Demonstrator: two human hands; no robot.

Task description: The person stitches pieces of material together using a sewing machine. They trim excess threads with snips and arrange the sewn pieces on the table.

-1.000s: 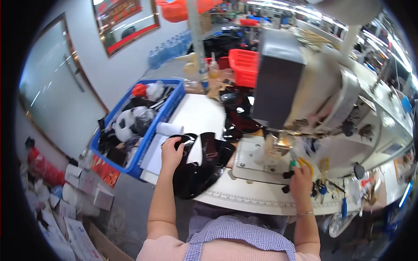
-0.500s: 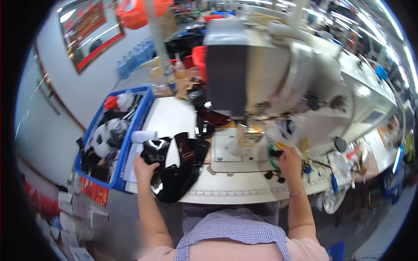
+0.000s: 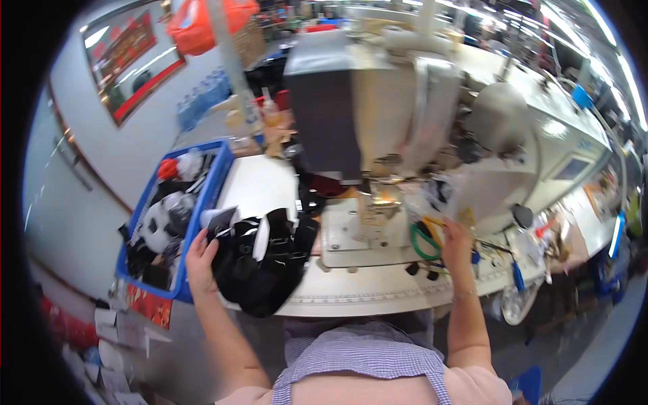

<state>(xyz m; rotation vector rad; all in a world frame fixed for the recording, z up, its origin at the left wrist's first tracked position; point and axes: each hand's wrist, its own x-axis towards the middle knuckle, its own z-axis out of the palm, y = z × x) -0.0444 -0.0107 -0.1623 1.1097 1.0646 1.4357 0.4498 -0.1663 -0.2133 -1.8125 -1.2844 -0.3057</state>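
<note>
My left hand [image 3: 201, 262] is at the left edge of a pile of glossy black sheet pieces [image 3: 260, 287], its thumb and fingers closed on the edge of one piece. A pale grey-white flap [image 3: 219, 217] stands up just beyond the fingertips. To the right of the needle area, my right hand [image 3: 457, 244] has its fingertips together at a slim yellow thing [image 3: 434, 233]. Beside it lies a green loop [image 3: 422, 246]; whether the two are one tool is unclear. The sewing machine [image 3: 385, 101] stands between and beyond my hands, its metal plate [image 3: 334, 236] in the tabletop.
A blue basket [image 3: 183, 266] filled with bags and black scraps is at the left. A ruler strip [image 3: 364, 295] runs along the table's front edge. At the right lie a blue-handled tool [image 3: 518, 278] and small loose items. A squeeze bottle [image 3: 271, 111] stands behind.
My left hand has shifted left to the edge of the black pieces, and a pale flap has risen there. My right hand has moved slightly right, with more of the yellow thing and green loop showing.
</note>
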